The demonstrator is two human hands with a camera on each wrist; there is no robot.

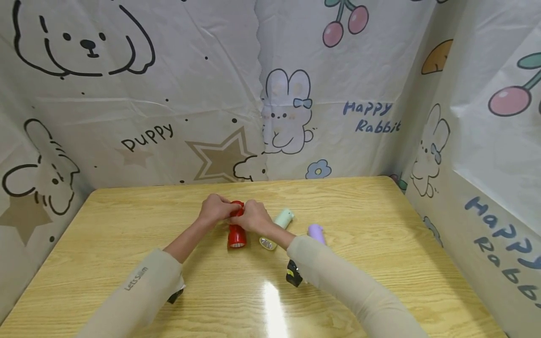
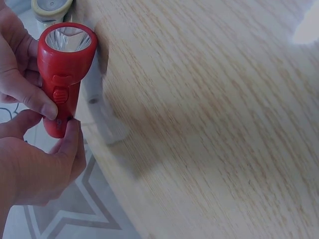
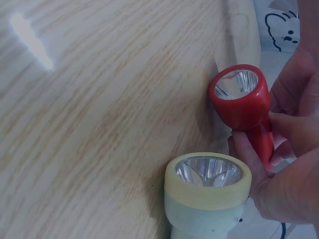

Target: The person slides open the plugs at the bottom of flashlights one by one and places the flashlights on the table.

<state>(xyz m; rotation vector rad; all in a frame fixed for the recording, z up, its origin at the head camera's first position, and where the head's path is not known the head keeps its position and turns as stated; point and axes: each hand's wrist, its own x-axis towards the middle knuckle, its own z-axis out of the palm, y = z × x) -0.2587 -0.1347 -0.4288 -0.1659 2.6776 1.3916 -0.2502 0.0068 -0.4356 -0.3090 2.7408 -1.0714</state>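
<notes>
A red flashlight (image 1: 237,237) is held between both hands near the middle of the table, its lens end facing the person. My left hand (image 1: 214,209) pinches its tail end, as the left wrist view shows, with fingertips on both sides of the narrow red body (image 2: 61,107). Around the body just below the wide head, the right hand (image 1: 255,217) grips it, thumb lying beside the ridged slide switch (image 2: 60,95). Close to the right hand lies a pale green flashlight (image 1: 284,218) with a cream lens ring (image 3: 209,191).
A purple cylinder (image 1: 317,232) lies right of the green flashlight, partly hidden by the right sleeve (image 1: 338,270). Small black pieces show beside each sleeve, one with a yellow mark (image 1: 293,273). A printed white sheet (image 1: 203,94) stands behind the wooden table (image 1: 127,220).
</notes>
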